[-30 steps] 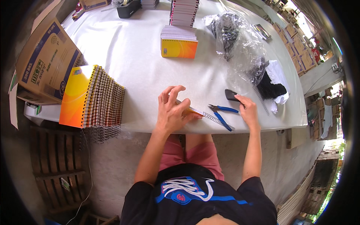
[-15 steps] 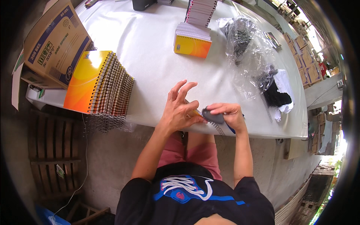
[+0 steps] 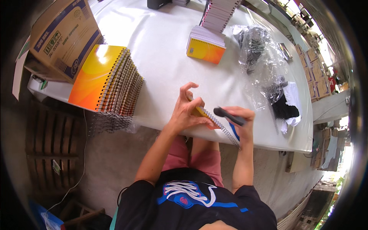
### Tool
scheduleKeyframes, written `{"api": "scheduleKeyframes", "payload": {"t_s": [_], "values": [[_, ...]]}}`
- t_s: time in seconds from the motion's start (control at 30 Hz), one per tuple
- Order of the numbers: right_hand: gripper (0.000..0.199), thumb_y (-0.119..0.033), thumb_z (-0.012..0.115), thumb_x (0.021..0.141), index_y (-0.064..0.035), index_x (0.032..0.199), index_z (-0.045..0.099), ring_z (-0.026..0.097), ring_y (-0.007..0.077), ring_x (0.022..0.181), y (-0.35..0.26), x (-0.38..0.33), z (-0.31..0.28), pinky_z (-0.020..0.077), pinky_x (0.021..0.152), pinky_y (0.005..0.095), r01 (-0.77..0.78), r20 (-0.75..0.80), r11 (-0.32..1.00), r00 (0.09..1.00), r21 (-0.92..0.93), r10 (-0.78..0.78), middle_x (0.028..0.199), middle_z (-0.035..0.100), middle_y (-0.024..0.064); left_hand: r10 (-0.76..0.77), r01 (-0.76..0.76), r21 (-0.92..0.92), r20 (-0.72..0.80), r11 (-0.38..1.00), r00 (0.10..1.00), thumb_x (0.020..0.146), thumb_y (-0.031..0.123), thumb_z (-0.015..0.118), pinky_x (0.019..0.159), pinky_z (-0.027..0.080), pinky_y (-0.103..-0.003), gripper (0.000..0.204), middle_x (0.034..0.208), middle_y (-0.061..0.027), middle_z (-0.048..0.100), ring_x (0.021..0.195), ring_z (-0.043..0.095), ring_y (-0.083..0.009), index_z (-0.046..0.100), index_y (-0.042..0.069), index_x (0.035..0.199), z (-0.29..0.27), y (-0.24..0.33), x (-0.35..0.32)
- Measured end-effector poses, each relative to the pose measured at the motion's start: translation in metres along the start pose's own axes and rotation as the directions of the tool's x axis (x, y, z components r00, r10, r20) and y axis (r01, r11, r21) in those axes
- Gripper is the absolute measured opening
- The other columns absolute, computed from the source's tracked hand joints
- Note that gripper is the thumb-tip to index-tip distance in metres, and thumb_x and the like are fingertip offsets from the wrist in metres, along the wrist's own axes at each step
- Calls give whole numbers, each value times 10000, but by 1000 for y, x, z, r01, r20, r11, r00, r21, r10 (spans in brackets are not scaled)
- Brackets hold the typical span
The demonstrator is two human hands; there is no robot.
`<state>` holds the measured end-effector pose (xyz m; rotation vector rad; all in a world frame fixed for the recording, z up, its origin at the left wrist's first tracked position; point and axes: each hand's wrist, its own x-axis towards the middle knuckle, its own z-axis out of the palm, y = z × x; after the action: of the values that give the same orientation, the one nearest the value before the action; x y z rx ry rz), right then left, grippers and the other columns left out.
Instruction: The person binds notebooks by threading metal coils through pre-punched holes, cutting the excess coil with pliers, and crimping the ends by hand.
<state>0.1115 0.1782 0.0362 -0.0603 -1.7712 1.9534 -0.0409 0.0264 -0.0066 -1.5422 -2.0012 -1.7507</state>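
Observation:
My left hand [image 3: 186, 114] is closed around a small yellow-orange notebook [image 3: 198, 110] near the table's front edge, mostly hidden by the fingers. Along the notebook's right edge runs a wire spiral coil [image 3: 224, 131], its loose tail sticking out toward my right wrist. My right hand [image 3: 247, 119] grips a hand tool with a dark grey body [image 3: 231, 116] and a blue part below; its exact kind is unclear. The tool's tip is just above the coil, apart from it.
Spiral notebooks [image 3: 87, 82] are stacked at the left beside a cardboard carton [image 3: 63, 38]. A stack of small notebooks [image 3: 206, 50] stands farther back. Clear plastic with dark coils [image 3: 255, 53] and a black-and-white cloth-like bundle [image 3: 285, 105] lie at the right.
The tool has lifted back from the notebook's edge and turned, uncovering more of the coil. The notebook is tilted more into view. The whole view has shifted slightly.

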Motion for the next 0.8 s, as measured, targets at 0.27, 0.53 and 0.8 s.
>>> {"api": "scheduleKeyframes", "payload": {"t_s": [0.27, 0.53, 0.8], "values": [[337, 134, 576, 671, -30, 926, 724, 679, 226, 883, -22, 17, 29, 521, 788, 281, 132, 209, 951, 975, -279, -74, 954, 695, 159, -150, 146, -141, -22, 979, 988, 344, 469, 922, 836, 422, -426, 982, 1130, -160, 304, 1102, 341, -331, 316, 82, 1013, 5, -16, -1], [379, 148, 554, 637, -50, 908, 731, 682, 200, 853, -11, 38, 30, 523, 780, 278, -12, 146, 843, 984, -537, 106, 922, 703, 128, -144, 140, -173, -6, 975, 990, 286, 501, 915, 817, 388, -357, 1024, 962, -86, 292, 1072, 343, -261, 300, 64, 978, 11, -27, -6], [349, 110, 535, 661, -36, 915, 724, 670, 154, 796, -1, 43, 35, 517, 744, 260, -136, 55, 797, 977, -588, 207, 898, 708, 125, -166, 147, -253, -57, 956, 984, 303, 517, 906, 844, 403, -349, 1064, 984, -82, 291, 1052, 323, -265, 277, 55, 1025, 13, -22, -10]]}}
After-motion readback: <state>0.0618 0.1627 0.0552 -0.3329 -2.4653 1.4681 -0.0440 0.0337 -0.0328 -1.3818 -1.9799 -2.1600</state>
